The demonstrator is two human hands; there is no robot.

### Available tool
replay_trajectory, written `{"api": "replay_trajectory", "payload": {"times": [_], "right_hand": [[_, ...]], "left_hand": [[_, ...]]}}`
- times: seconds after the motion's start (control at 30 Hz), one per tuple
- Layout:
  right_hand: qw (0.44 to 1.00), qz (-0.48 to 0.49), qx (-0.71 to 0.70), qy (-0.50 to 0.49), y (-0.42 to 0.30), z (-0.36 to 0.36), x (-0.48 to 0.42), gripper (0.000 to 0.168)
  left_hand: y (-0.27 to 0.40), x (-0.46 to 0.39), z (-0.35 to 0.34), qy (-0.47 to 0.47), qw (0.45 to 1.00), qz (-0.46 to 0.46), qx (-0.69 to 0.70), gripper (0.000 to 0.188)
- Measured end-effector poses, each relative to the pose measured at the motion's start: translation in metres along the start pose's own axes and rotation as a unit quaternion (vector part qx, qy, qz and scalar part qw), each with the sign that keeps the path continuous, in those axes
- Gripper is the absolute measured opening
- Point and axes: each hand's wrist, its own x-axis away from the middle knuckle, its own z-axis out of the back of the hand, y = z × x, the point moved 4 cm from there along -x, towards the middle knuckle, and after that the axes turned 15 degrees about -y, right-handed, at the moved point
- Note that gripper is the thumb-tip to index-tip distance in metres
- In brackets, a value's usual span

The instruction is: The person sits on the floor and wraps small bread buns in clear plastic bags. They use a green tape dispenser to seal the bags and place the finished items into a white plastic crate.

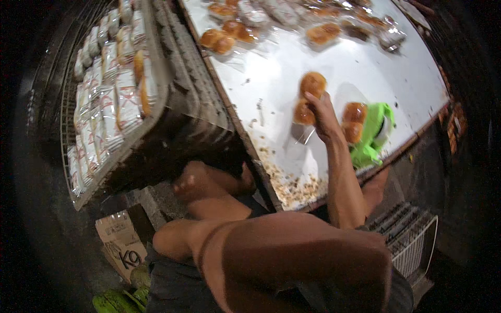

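Observation:
My right hand grips a pair of joined golden buns in clear plastic wrap, above the white tabletop. The loose end of the wrap hangs below the fingers. Just right of this hand, another pair of buns lies beside a lime-green plastic device, which looks like a tape dispenser. My left hand cannot be told apart with certainty among the bare limbs in the lower middle, where one limb end beside the crate is blurred.
Several wrapped buns lie along the table's far side. Crumbs gather at its near corner. On the left, a tilted plastic crate holds rows of wrapped bread. A cardboard piece and a slatted frame are below.

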Motion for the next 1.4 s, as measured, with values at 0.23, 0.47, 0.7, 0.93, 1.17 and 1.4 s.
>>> {"api": "replay_trajectory", "payload": {"times": [0.23, 0.47, 0.7, 0.93, 1.17, 1.4], "right_hand": [[0.988, -0.055, 0.005, -0.143, -0.052, -0.052, 0.12, 0.065], [0.932, 0.068, 0.356, 0.013, -0.102, -0.029, 0.167, 0.04], [0.96, 0.165, 0.167, 0.151, -0.046, -0.013, 0.192, 0.054], [0.916, 0.262, 0.249, 0.174, -0.124, -0.057, 0.2, 0.017], [0.844, 0.362, 0.345, 0.193, -0.126, -0.083, 0.186, 0.003], [0.925, 0.261, 0.223, 0.166, -0.125, -0.087, 0.164, 0.012]], "left_hand": [[-0.05, -0.006, -0.047, 0.376, 0.92, -0.114, 0.006, 0.024], [-0.093, 0.091, 0.069, 0.316, 0.525, 0.539, -0.578, 0.075], [-0.141, 0.099, 0.092, 0.597, 0.714, 0.217, -0.294, 0.037], [-0.11, 0.076, 0.066, 0.608, 0.555, 0.099, -0.56, 0.03], [-0.072, 0.099, 0.048, 0.593, 0.444, 0.106, -0.663, 0.014], [-0.063, 0.1, 0.05, 0.641, 0.524, 0.013, -0.561, 0.018]]}}
